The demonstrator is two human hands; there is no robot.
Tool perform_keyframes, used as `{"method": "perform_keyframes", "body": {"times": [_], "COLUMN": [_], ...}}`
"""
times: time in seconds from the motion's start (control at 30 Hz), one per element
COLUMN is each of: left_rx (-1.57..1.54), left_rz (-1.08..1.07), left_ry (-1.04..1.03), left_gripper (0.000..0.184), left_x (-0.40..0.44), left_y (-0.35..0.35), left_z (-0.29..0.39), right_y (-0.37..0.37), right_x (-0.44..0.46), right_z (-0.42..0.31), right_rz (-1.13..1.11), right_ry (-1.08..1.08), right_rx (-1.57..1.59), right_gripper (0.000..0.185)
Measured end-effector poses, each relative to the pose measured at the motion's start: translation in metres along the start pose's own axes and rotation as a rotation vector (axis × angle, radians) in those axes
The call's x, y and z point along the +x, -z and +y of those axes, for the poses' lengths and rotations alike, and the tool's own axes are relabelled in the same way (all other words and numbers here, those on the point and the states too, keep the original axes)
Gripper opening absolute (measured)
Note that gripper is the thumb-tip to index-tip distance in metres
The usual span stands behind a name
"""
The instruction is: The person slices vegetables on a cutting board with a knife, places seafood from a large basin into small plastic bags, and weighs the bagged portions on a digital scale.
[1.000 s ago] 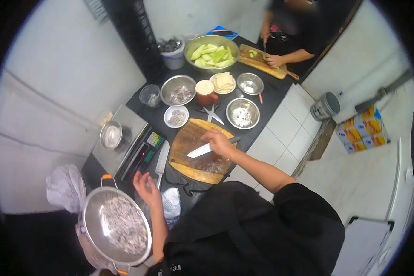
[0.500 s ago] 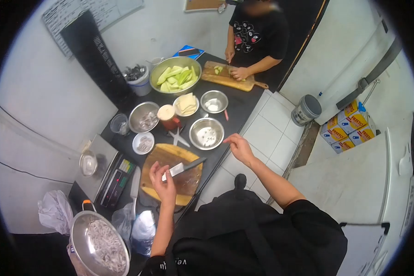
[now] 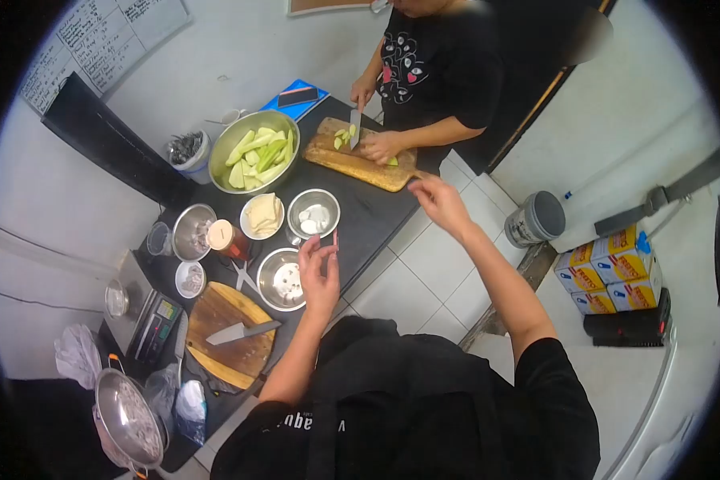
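Biggest thing first: the black bench [image 3: 370, 210] is loaded with prep stuff. A co-worker [image 3: 448, 92] at the far end has a knife on some green pieces, on a long wooden board [image 3: 352, 172] with a handle. Near end, there's a rounded wooden board [image 3: 208, 316]. The big steel bowl [image 3: 214, 164] of green wedges sits up by the co-worker's board, and a steel basin [image 3: 110, 404] with orange handles and pale strips is down in the near corner.

Now the hands. The right hand [image 3: 440, 206] is out by the handle of the co-worker's board, fingers bunched; can't tell if they're touching or gripping it. The left hand [image 3: 318, 276] hangs over the small steel bowls, fingers loosely spread and curled, nothing in them that I can see.

What's changed: a second ago the right hand had the kitchen knife [image 3: 244, 330]; now it lies flat on the rounded board with neither hand on it. So, my read, cutting at that board is paused.

Smaller bits: scissors [image 3: 246, 276] beside that board, and a thin pinkish stick [image 3: 335, 241] right by the left fingertips, contact unclear.
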State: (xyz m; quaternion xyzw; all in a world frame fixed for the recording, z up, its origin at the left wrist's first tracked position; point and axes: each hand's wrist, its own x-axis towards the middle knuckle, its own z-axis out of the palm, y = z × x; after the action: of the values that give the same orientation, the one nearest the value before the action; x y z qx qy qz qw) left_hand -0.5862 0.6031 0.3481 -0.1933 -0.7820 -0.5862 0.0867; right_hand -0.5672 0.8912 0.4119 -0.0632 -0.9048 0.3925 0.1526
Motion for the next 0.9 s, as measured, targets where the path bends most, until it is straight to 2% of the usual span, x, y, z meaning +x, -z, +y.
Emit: {"method": "perform_keyframes", "body": {"times": [0.1, 0.17, 0.23, 0.3, 0.33, 0.37, 0.43, 0.53, 0.6, 0.77, 0.83, 0.9], "left_rx": [0.072, 0.084, 0.075, -0.107, 0.138, 0.132, 0.263, 0.182, 0.127, 0.146, 0.144, 0.187], "left_rz": [-0.018, -0.013, 0.043, 0.167, 0.148, 0.164, 0.155, 0.104, -0.096, -0.074, -0.035, 0.020], "left_ry": [0.009, 0.147, 0.174, 0.221, 0.098, 0.127, 0.033, 0.097, 0.303, 0.375, 0.421, 0.449], "left_gripper": [0.015, 0.015, 0.014, 0.013, 0.015, 0.015, 0.017, 0.025, 0.034, 0.038, 0.036, 0.033], "left_x": [0.009, 0.022, 0.041, 0.066, 0.082, 0.088, 0.115, 0.128, 0.137, 0.151, 0.156, 0.160], "left_y": [-0.021, -0.029, -0.047, -0.069, -0.078, -0.093, -0.125, -0.177, -0.200, -0.243, -0.253, -0.259], "left_z": [-0.018, -0.034, -0.040, -0.048, -0.069, -0.087, -0.080, -0.092, -0.089, -0.125, -0.130, -0.127], "right_y": [0.005, 0.000, -0.001, 0.002, 0.008, 0.011, 0.014, 0.012, -0.003, -0.045, -0.059, -0.066], "right_x": [0.055, 0.090, 0.123, 0.154, 0.178, 0.195, 0.233, 0.282, 0.312, 0.372, 0.393, 0.405], "right_z": [0.023, 0.043, 0.049, 0.054, 0.056, 0.058, 0.062, 0.066, 0.080, 0.106, 0.114, 0.115], "right_rz": [-0.006, 0.012, -0.008, -0.033, -0.076, -0.138, -0.235, -0.356, -0.395, -0.488, -0.371, -0.401], "right_ry": [0.139, 0.314, 0.378, 0.441, 0.490, 0.533, 0.530, 0.549, 0.532, 0.585, 0.774, 0.747], "right_rx": [-0.142, -0.227, -0.243, -0.266, -0.313, -0.355, -0.436, -0.571, -0.651, -0.712, -0.793, -0.841], "right_gripper": [0.015, 0.015, 0.015, 0.016, 0.017, 0.017, 0.019, 0.020, 0.020, 0.019, 0.019, 0.020]}}
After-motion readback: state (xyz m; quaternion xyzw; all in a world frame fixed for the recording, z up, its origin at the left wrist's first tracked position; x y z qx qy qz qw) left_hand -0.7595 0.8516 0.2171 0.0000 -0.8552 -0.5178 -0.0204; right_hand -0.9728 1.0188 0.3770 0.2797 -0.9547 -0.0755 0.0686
